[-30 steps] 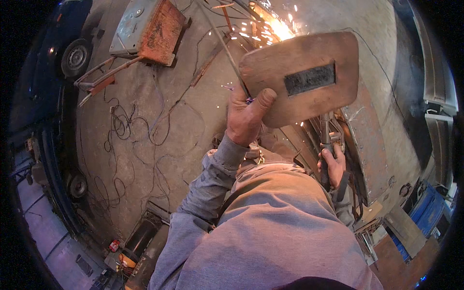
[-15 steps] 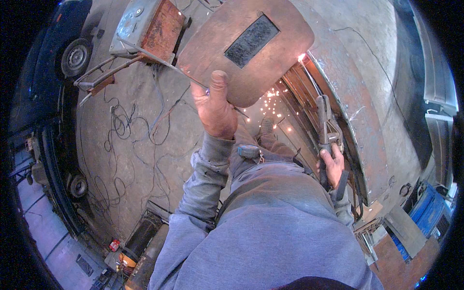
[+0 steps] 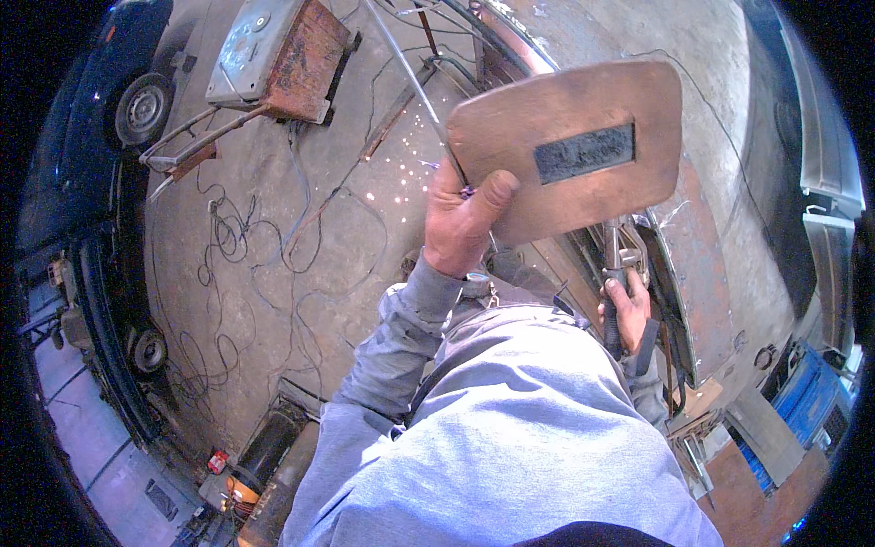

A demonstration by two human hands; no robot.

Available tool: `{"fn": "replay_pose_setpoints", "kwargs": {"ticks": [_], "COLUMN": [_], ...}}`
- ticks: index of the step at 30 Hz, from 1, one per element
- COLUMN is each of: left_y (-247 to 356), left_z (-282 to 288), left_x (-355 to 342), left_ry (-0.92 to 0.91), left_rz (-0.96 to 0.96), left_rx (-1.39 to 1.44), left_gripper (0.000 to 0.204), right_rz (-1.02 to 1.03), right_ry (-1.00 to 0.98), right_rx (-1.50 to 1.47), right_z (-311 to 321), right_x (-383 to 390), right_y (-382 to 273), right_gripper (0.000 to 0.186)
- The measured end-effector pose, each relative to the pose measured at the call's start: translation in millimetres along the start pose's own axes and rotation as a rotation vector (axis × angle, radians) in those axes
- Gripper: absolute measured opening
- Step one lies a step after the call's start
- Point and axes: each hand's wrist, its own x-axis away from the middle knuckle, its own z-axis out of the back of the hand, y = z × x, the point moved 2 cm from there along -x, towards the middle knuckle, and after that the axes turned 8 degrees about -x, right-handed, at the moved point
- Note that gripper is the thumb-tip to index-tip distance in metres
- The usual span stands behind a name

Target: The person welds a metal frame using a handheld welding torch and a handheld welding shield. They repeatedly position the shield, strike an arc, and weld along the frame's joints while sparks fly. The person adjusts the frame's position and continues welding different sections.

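Hand shield (image 3: 565,150) in my left grip (image 3: 460,223), electrode holder (image 3: 614,260) in my right grip (image 3: 627,310).
From afar I see the left clenched on the brown shield's lower-left corner, a thin metal rod (image 3: 408,71) held with it; the right wraps the holder's black handle (image 3: 612,333) near a rusty metal panel (image 3: 706,237), the holder's tip hidden behind the shield. Sparks (image 3: 402,197) glow to the left.
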Motion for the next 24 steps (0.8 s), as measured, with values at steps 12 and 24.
{"fn": "replay_pose_setpoints", "kwargs": {"ticks": [12, 24], "left_y": [-1.0, -3.3], "left_z": [-9.3, -9.1], "left_x": [0.7, 2.4], "left_ry": [-0.013, -0.019], "left_rz": [0.028, 0.025], "left_rx": [0.022, 0.026], "left_gripper": [0.058, 0.060], "right_rz": [0.010, -0.034], "right_ry": [-0.023, -0.011], "right_rx": [0.018, -0.012], "right_z": [5.4, 0.8], "right_x": [-6.1, -2.3], "right_y": [7.1, 0.3], "right_gripper": [0.030, 0.030]}}
